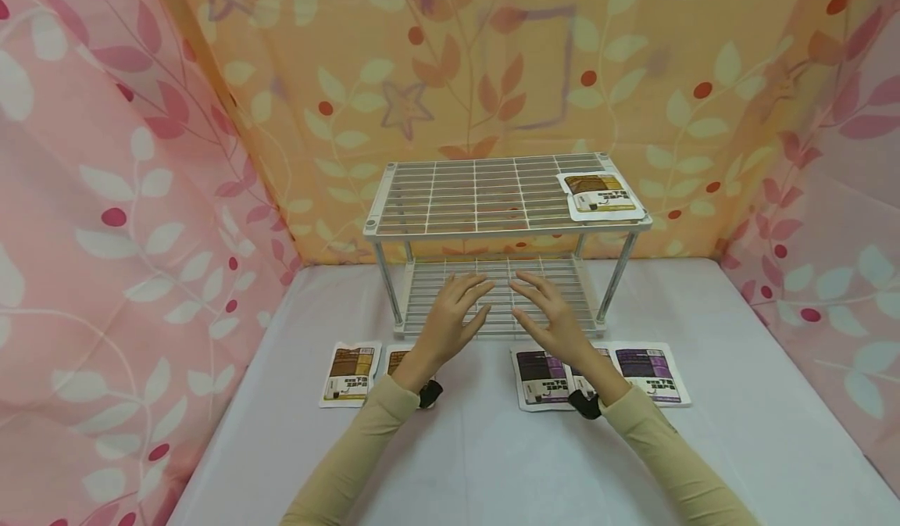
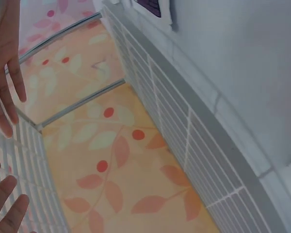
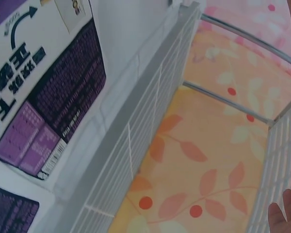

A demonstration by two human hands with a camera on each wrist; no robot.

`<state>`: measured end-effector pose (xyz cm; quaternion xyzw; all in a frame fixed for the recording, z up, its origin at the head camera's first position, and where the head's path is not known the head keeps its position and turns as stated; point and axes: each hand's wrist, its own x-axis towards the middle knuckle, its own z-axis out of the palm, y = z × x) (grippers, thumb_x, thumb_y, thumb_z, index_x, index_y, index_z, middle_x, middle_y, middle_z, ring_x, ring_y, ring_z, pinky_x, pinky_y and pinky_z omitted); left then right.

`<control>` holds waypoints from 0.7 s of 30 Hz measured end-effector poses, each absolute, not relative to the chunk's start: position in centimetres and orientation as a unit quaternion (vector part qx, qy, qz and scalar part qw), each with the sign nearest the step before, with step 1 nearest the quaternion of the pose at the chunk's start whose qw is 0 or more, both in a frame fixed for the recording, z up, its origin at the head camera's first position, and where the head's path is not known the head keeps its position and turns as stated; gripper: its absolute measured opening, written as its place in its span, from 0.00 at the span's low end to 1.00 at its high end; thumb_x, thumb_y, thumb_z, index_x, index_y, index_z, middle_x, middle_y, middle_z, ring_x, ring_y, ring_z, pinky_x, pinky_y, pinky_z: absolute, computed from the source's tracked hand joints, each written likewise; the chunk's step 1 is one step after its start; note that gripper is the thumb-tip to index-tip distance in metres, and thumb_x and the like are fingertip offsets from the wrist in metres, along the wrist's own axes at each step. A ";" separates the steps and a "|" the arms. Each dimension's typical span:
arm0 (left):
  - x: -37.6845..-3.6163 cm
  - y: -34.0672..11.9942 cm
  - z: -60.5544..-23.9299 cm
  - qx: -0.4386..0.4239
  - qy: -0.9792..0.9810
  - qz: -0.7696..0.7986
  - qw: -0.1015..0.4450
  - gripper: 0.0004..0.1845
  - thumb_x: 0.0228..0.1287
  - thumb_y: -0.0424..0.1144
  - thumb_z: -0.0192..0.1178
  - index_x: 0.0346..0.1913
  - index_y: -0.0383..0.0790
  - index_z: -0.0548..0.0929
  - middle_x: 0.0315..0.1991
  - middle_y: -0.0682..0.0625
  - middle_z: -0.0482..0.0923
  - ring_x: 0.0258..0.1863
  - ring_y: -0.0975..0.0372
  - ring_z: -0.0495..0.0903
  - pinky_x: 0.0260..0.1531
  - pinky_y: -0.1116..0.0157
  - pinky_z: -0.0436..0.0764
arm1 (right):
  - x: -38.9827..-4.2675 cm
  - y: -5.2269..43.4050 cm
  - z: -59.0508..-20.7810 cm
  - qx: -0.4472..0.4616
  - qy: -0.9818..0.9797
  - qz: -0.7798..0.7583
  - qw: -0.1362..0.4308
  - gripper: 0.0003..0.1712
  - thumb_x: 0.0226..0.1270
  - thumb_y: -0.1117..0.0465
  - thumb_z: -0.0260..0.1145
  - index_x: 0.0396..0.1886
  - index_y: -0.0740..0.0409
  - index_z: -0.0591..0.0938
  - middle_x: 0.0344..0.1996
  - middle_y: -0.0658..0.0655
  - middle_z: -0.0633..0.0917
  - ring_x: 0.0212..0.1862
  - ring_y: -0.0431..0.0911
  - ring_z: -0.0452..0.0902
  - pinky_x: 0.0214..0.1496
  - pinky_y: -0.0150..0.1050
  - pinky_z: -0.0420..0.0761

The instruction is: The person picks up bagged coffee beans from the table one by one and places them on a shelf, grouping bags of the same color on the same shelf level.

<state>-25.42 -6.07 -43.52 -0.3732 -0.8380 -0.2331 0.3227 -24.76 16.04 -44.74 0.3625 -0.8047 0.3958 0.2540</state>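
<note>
My left hand [image 1: 450, 319] hovers in front of the two-tier white wire rack [image 1: 492, 230], fingers spread loosely and holding nothing. Facing it, my right hand [image 1: 555, 323] is also empty, its fingers pointing inward with a gap between the hands. A brown-and-yellow pouch [image 1: 601, 195] lies flat on the top shelf's right end. Below my left wrist are a brown pouch [image 1: 351, 373] and another brown pouch [image 1: 399, 358], partly covered by the arm. Beneath my right wrist lie a purple pouch [image 1: 541, 377], one half hidden by the arm, and a third purple pouch [image 1: 648, 371].
The rack's lower shelf [image 1: 422, 288] sits on the white-covered table [image 1: 464, 463]. Grey posts [image 1: 616, 276] hold up the upper shelf. Orange patterned cloth [image 1: 316, 135] hangs behind, and pink patterned cloth [image 1: 126, 260] on both sides.
</note>
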 end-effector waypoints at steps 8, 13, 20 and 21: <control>-25.3 -7.7 -45.0 -0.357 -0.849 -0.242 0.306 0.23 0.59 0.38 0.63 0.58 0.41 0.75 0.56 0.46 0.74 0.59 0.55 0.70 0.64 0.46 0.59 | -24.6 14.9 -46.0 0.368 -0.797 0.411 0.247 0.27 0.59 0.66 0.65 0.59 0.64 0.73 0.63 0.63 0.68 0.63 0.58 0.63 0.58 0.58 0.69; -25.1 -8.9 -45.7 -0.345 -0.856 -0.247 0.295 0.22 0.60 0.39 0.62 0.57 0.40 0.75 0.56 0.46 0.74 0.59 0.54 0.70 0.63 0.45 0.61 | -24.4 14.1 -47.0 0.361 -0.806 0.405 0.236 0.27 0.60 0.64 0.65 0.60 0.62 0.73 0.63 0.62 0.69 0.63 0.58 0.63 0.57 0.59 0.70; -24.9 -10.6 -46.7 -0.330 -0.860 -0.253 0.294 0.22 0.59 0.37 0.63 0.57 0.41 0.76 0.56 0.45 0.74 0.58 0.53 0.71 0.63 0.47 0.63 | -24.1 13.3 -47.8 0.349 -0.812 0.420 0.204 0.28 0.62 0.63 0.64 0.62 0.58 0.71 0.64 0.61 0.67 0.64 0.56 0.62 0.58 0.59 0.69; -24.8 -10.9 -46.9 -0.327 -0.862 -0.253 0.294 0.22 0.59 0.37 0.63 0.57 0.41 0.76 0.55 0.45 0.74 0.57 0.53 0.71 0.62 0.48 0.65 | -24.1 13.2 -47.9 0.348 -0.812 0.424 0.202 0.28 0.61 0.63 0.64 0.62 0.58 0.72 0.64 0.62 0.68 0.64 0.56 0.62 0.58 0.59 0.69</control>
